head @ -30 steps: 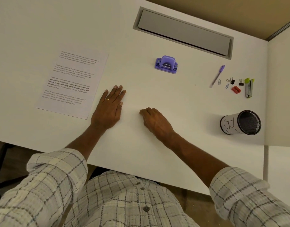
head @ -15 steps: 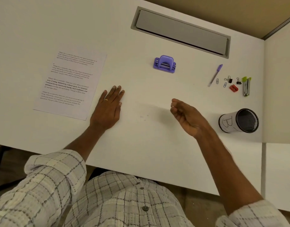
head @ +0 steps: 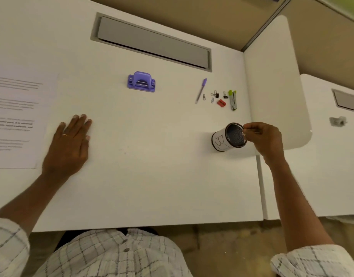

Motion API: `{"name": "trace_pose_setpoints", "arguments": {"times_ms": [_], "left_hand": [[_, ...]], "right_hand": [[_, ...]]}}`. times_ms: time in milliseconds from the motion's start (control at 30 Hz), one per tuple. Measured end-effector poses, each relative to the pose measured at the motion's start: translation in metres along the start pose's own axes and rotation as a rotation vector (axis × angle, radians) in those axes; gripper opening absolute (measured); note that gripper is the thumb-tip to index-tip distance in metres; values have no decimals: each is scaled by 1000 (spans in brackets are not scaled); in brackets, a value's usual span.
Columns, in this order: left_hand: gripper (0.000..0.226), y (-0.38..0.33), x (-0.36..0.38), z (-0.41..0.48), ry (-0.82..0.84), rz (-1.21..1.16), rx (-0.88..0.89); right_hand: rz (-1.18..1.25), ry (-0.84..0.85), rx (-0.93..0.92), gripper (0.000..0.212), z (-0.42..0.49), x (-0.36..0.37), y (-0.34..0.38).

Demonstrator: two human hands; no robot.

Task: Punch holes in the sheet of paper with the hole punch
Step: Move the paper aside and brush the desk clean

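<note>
The printed sheet of paper (head: 16,120) lies flat at the desk's left edge, partly cut off by the frame. A purple hole punch (head: 141,81) stands alone mid-desk, further back, with neither hand on it. My left hand (head: 69,144) rests flat on the desk, fingers spread, just right of the sheet's lower corner. My right hand (head: 266,138) hovers far right at the rim of a tipped mesh pen cup (head: 220,140) marked "B". Its thumb and fingertips are pinched together over the opening. Whether they hold something tiny is too small to tell.
Behind the cup lie a purple pen (head: 201,90), paper and binder clips (head: 215,94), a red sharpener (head: 221,103) and a green stapler (head: 233,99). A grey cable flap (head: 152,43) is set into the desk's back. A white divider panel (head: 272,76) bounds the right side.
My right hand lifted off the middle of the desk and travelled right, fingers pinched, to the pen cup's rim. The view swung right too. My left hand stayed flat.
</note>
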State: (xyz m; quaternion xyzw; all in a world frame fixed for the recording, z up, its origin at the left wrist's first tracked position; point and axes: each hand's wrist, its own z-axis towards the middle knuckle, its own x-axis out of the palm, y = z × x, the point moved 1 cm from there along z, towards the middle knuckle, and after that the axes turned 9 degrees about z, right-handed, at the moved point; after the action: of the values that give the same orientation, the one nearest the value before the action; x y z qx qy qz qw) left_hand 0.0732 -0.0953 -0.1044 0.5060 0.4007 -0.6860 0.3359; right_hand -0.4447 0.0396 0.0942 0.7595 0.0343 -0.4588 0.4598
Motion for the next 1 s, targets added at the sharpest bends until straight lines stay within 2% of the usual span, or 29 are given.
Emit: {"name": "trace_pose_setpoints", "arguments": {"times_ms": [133,400,533,633,800,900,1000], "left_hand": [[56,-2,-1,0,-9,12,6],[55,-3,-3,-1,-18,27,7],[56,-5,-7,0,12,21,-1],[55,-4,-6,0,15,23,3],[53,-3,-5,-1,10,29,-9],[52,-5,-9,-1,23,38,-14],[52,-6,-13,-1,29,48,-13]], "right_hand": [[-145,-43,-87,15,5,4,-3],[-154,10,-140,22,1,14,-9],[-161,-73,-190,18,1,18,-11],[-159,-58,-201,22,1,20,-10],[-22,-125,-402,27,-26,47,9],[-5,52,-563,29,-71,112,24],[-182,363,-636,58,-123,192,31]]}}
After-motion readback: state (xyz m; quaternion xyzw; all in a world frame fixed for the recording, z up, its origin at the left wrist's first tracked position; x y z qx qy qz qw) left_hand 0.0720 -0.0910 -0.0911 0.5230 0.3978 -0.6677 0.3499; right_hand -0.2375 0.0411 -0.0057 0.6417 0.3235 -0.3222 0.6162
